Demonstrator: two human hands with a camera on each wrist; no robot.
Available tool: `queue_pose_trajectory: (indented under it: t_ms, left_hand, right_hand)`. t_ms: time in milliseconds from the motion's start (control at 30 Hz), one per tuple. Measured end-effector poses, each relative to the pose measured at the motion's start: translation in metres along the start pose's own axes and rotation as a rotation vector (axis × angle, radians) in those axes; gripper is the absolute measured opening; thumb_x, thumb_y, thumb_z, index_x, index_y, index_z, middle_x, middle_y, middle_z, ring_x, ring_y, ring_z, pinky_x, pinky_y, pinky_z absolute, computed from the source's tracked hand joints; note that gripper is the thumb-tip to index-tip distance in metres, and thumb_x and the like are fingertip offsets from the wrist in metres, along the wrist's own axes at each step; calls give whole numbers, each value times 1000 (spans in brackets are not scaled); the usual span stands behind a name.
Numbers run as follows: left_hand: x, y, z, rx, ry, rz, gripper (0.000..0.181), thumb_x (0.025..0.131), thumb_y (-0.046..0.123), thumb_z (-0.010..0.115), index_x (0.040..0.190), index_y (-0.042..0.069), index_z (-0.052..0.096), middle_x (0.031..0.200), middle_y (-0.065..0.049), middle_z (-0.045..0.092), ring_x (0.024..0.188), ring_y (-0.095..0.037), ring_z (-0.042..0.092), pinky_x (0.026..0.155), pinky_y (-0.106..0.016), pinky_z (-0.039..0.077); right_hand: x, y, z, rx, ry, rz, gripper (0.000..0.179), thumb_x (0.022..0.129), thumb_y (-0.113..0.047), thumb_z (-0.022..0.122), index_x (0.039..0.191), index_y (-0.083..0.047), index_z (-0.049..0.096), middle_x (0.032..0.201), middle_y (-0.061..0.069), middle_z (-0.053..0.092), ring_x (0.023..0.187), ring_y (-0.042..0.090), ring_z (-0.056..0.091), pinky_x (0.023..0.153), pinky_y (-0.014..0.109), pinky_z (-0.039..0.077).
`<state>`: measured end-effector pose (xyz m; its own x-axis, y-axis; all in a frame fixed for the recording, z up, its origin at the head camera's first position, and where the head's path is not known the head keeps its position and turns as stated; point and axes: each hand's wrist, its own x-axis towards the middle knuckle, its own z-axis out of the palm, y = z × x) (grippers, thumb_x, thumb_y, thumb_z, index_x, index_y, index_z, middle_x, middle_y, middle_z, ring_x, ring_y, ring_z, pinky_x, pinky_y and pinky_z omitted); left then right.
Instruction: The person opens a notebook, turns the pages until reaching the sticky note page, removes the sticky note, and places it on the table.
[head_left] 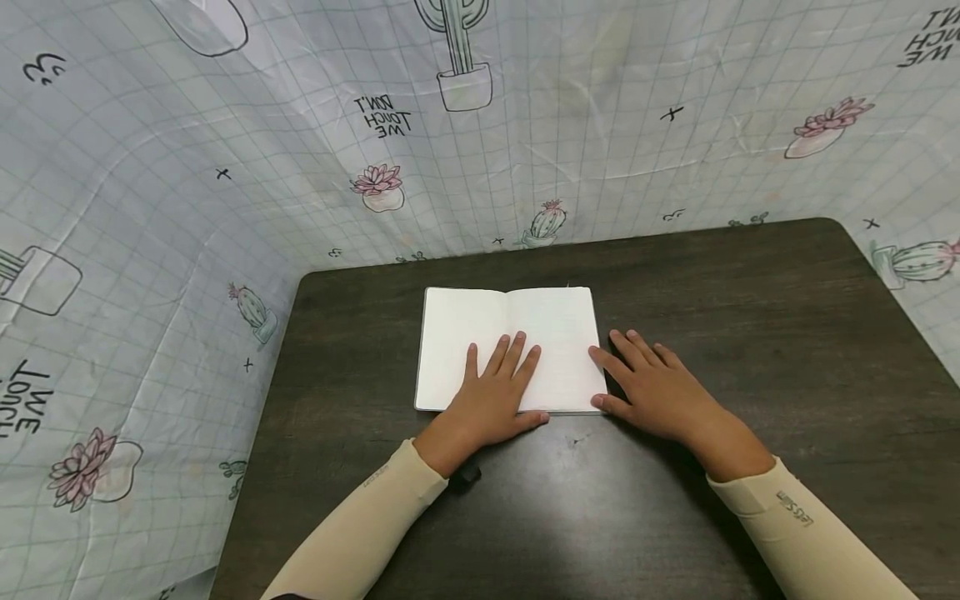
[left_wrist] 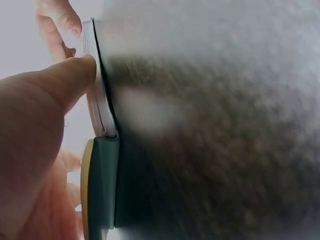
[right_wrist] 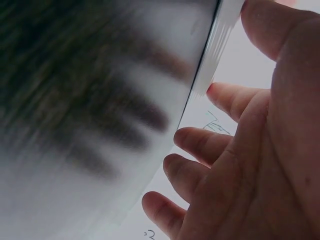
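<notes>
Beyond both hands, the largest thing is a pale cloth (head_left: 622, 150) with a printed grid, cacti and pink succulents. Under the hands there is a dark brown wooden table (head_left: 787, 333), a little shiny on the side near the wrists. Behind each wrist comes a cream sleeve, the left sleeve (head_left: 360, 533) and the right sleeve (head_left: 802, 525), both having small dark letters. The notebook (head_left: 555, 321) lies under the left hand and at the fingertips of the right one. It is spread flat at two white pages, which look blank, with a shallow fold between them just ahead of the left fingers; along its border a thin, dark cover edge shows, and the leaves make fine layers beside the left thumb. The left hand (head_left: 491, 404) rests on it with straight, spread fingers, its thumb along the near edge. The right hand (head_left: 660, 392) is also relaxed and extended, its thumb and index finger at the right page's edge. Beside the left wrist, a small black object (head_left: 467, 477) is partly hidden.
</notes>
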<state>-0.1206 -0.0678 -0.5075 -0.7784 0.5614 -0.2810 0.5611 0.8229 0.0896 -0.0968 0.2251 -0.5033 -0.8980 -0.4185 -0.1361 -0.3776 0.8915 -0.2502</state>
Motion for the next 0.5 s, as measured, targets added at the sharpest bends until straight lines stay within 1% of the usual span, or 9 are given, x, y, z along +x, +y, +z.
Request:
queue_pose_trajectory:
  t_ms: [267,367,500]
  left_hand:
    - [-3,-4,0,-57,30,11,102,104,77,47,176,22,-1,182,-4,-12,169,-26,-7,130,-68,2]
    - [-4,-4,1,-74,47,9,101,104,76,47,176,22,0,182,-4,-11,169,-26,-5,130,-68,5]
    - [-8,-5,0,-107,80,7,99,105,72,49,176,22,3,183,-4,-8,169,-28,-2,129,-70,11]
  right_hand:
    - [0,2,2,2,-15,6,80,106,-60,61,171,-19,36,175,25,28,162,49,24,123,74,24]
    - [-1,1,1,3,-14,2,80,107,-61,59,171,-19,37,174,26,29,161,50,24,123,74,24]
    - [-3,0,0,14,-3,4,80,107,-60,59,170,-15,37,173,27,31,160,50,27,122,74,26]
